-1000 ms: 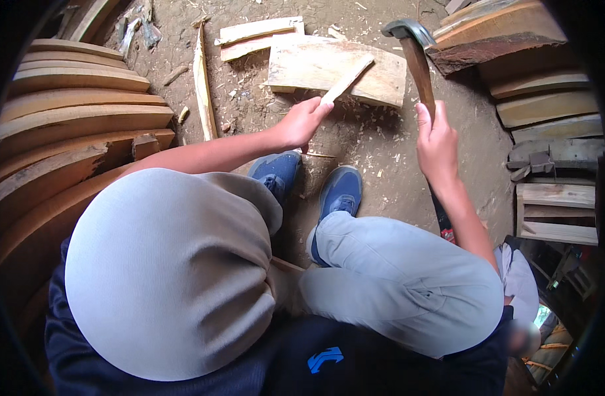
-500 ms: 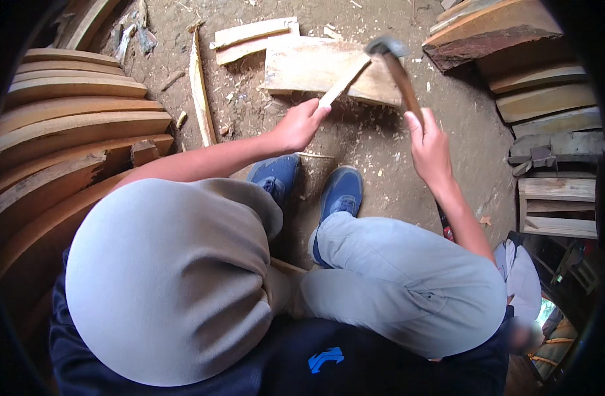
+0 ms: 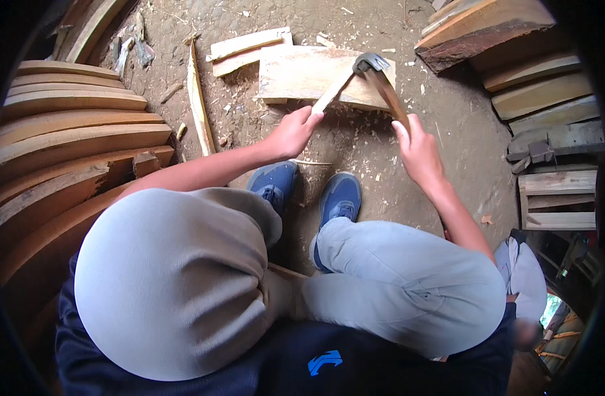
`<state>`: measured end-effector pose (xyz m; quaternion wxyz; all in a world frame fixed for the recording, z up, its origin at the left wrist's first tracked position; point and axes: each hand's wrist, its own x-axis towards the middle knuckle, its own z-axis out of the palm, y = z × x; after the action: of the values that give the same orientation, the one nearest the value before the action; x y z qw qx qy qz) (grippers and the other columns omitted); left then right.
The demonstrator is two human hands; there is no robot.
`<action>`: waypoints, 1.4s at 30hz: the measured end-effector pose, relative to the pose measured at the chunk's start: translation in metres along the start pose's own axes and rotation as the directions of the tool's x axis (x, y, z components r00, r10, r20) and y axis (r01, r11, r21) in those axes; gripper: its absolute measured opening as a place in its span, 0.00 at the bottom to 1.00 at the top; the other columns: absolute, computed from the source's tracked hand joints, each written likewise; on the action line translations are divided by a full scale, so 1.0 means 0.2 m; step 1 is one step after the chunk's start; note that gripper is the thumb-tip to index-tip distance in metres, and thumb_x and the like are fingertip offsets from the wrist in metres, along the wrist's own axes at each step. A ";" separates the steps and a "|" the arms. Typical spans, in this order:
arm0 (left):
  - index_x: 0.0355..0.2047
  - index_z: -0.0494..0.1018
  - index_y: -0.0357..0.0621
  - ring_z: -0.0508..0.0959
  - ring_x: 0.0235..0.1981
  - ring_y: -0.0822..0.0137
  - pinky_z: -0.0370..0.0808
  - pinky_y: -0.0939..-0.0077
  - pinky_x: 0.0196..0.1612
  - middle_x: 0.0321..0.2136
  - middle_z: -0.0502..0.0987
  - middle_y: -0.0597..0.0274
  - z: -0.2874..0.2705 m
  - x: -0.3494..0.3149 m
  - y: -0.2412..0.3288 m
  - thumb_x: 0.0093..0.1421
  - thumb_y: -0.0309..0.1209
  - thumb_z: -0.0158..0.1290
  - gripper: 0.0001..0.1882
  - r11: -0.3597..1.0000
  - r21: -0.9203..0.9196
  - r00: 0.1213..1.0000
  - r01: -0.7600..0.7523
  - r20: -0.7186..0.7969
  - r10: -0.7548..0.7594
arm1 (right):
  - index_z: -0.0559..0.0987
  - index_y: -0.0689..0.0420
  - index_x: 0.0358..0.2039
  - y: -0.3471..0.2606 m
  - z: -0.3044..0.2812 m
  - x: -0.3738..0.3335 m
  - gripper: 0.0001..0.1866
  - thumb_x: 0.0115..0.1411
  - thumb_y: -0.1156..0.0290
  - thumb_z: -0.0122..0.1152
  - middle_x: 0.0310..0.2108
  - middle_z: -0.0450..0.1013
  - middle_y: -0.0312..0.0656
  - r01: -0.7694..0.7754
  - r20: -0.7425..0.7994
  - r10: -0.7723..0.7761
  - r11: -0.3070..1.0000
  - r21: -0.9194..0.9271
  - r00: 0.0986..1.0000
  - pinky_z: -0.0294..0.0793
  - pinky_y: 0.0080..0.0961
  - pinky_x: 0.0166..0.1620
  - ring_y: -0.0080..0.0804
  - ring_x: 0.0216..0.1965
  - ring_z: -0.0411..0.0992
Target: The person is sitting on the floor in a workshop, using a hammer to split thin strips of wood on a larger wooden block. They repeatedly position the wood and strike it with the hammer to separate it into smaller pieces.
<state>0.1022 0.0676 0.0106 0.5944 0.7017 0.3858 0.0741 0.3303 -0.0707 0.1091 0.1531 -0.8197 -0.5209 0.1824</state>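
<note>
My left hand [image 3: 293, 134] is closed around the near end of a thin, pale wooden stick [image 3: 333, 94], which slants away to the right over a thick wooden board [image 3: 292, 69] lying on the ground. Gripped in my right hand [image 3: 421, 153] is a hammer [image 3: 384, 91] with a brown wooden handle. Its dark metal head, shiny and seemingly forked on the right side, is at the far tip of the stick and hides that tip. Whether head and stick touch, I cannot tell.
Curved wooden planks [image 3: 85, 125] are stacked at the left, and more planks [image 3: 540, 86] at the right. Two short offcuts [image 3: 250, 49] and a long split strip [image 3: 198, 99] lie on the dirt floor among chips. My blue shoes [image 3: 339, 198] are below the board. Another person [image 3: 528, 284] is at lower right.
The hammer head has come down and left to the stick's far tip. My left hand and the stick have shifted slightly left. The whole view has moved a little.
</note>
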 end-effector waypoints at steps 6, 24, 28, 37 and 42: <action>0.34 0.69 0.36 0.74 0.28 0.60 0.70 0.59 0.34 0.25 0.73 0.51 -0.01 0.00 0.05 0.71 0.47 0.42 0.23 0.988 -0.064 0.987 0.139 0.093 -0.133 | 0.68 0.59 0.41 0.05 0.04 -0.03 0.13 0.71 0.61 0.52 0.22 0.73 0.62 -0.059 -0.010 0.059 0.994 -0.087 0.998 0.66 0.54 0.25 0.67 0.30 0.74; 0.23 0.57 0.56 0.52 0.11 0.78 0.52 0.76 0.11 0.14 0.51 0.77 -0.09 -0.04 0.09 0.74 0.53 0.32 0.23 0.815 -0.475 0.928 0.333 0.318 -0.193 | 0.71 0.58 0.41 -0.12 -0.09 0.01 0.13 0.71 0.60 0.52 0.23 0.74 0.59 -0.031 -0.011 0.032 0.996 0.086 0.999 0.69 0.51 0.27 0.62 0.30 0.76; 0.24 0.57 0.58 0.50 0.12 0.79 0.46 0.77 0.13 0.15 0.51 0.79 -0.07 -0.04 0.10 0.73 0.54 0.34 0.23 0.765 -0.516 0.902 0.386 0.387 -0.194 | 0.70 0.59 0.41 -0.16 -0.13 -0.02 0.14 0.71 0.59 0.52 0.24 0.75 0.60 -0.041 -0.023 0.043 0.996 0.085 0.999 0.68 0.54 0.27 0.64 0.29 0.75; 0.26 0.60 0.55 0.55 0.13 0.78 0.52 0.77 0.13 0.16 0.55 0.76 -0.09 -0.02 0.09 0.73 0.53 0.36 0.22 0.774 -0.513 0.907 0.371 0.378 -0.184 | 0.70 0.56 0.46 -0.19 -0.14 -0.05 0.14 0.70 0.59 0.51 0.24 0.75 0.63 -0.081 -0.021 0.085 0.988 0.133 0.996 0.70 0.56 0.30 0.68 0.31 0.74; 0.26 0.59 0.55 0.56 0.13 0.78 0.52 0.77 0.14 0.16 0.54 0.76 -0.09 -0.03 0.10 0.73 0.50 0.35 0.21 0.787 -0.507 0.917 0.351 0.358 -0.178 | 0.70 0.56 0.44 -0.24 -0.15 0.00 0.13 0.69 0.60 0.53 0.23 0.75 0.59 0.040 0.120 -0.031 0.996 -0.076 0.992 0.69 0.55 0.28 0.65 0.29 0.75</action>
<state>0.0966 0.0775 0.0357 0.8284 0.4367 0.3506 -0.0047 0.3054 -0.0516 0.1573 0.0928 -0.8034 -0.5502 0.2078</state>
